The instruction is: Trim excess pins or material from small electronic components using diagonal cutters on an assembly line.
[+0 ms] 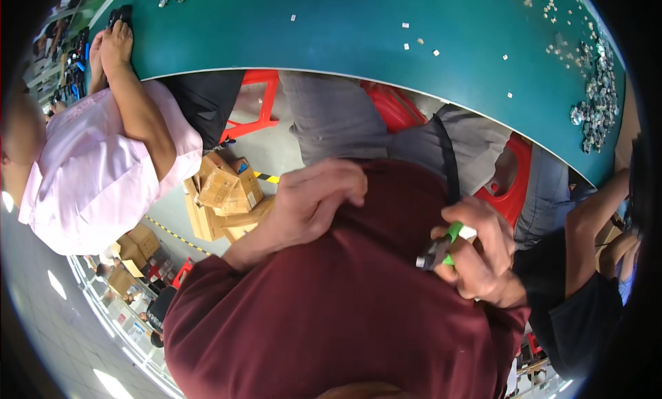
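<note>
My left hand [318,198] lies on the front of my maroon shirt [345,309] with its fingers curled together, and I see nothing in it. My right hand [480,251] is at my right side, closed around a small pair of cutters [441,247] with green handles and grey metal jaws that point left. The two hands are apart, with the shirt between them. Beyond my grey trousers [338,116] runs the curved edge of a teal table [358,34].
Small pale parts [414,44] lie scattered on the table, with a pile of shiny metal pieces [596,99] at its right end. A person in a pink shirt [89,171] sits at the left, an arm on the table. A dark-sleeved person [586,289] is at the right. Red stools [258,103] and cardboard boxes [224,192] stand below.
</note>
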{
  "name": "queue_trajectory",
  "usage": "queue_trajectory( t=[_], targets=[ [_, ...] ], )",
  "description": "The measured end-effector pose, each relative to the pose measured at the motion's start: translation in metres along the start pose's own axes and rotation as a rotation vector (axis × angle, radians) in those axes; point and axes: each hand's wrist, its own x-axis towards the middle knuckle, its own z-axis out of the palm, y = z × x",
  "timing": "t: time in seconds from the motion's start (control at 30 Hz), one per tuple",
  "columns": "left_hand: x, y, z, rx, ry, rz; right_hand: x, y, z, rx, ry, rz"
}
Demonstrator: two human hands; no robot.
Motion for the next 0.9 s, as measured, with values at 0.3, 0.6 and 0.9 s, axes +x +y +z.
queue_trajectory(
  t=[0.3, 0.6, 0.9],
  targets=[
    [-0.002, 0.011, -0.003, -1.064, 0.26, -0.544, -0.004, 0.011, 0.008, -0.039, 0.107, 0.26],
    [0.046, 0.031, -0.006, -0.958, 0.081, -0.234, 0.027, 0.013, 0.002, 0.022, 0.201, 0.337],
    [0.069, 0.042, -0.006, -1.014, 0.033, -0.189, 0.039, 0.008, -0.007, -0.035, 0.218, 0.253]
  ],
)
